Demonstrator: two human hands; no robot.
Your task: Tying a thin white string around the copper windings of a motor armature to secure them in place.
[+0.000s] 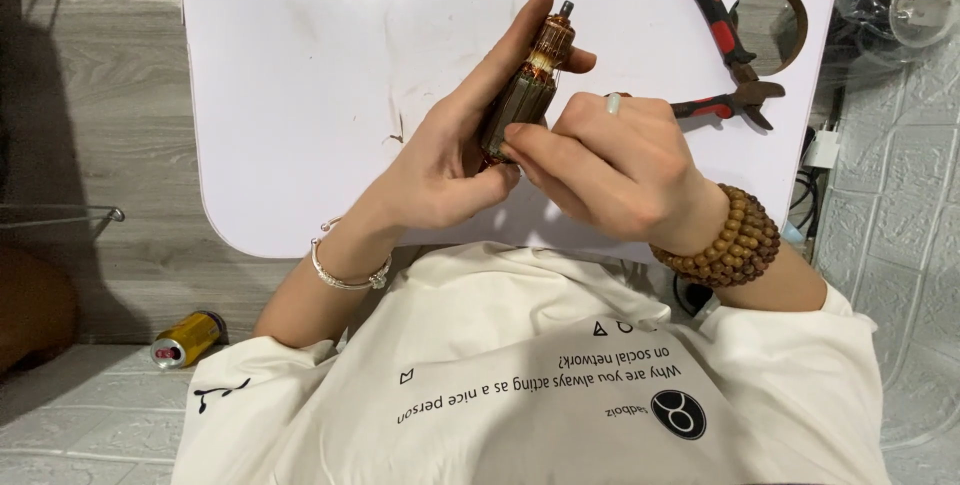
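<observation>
Both hands' grip, left hand (440,160) and right hand (610,160), closes around a ribbed copper-wound motor armature (528,85).

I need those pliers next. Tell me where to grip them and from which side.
Grip the pliers by the red-and-black handles, coming from the right. The handles lie spread open on the table, the jaws point right and down, and the right hand is closest.

Motor armature (530,85) in both hands (520,165)

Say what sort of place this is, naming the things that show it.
Probably a makeshift home repair spot: a small white table over tiled floor, red-handled pliers, and a copper-wound motor armature held in both hands.
</observation>
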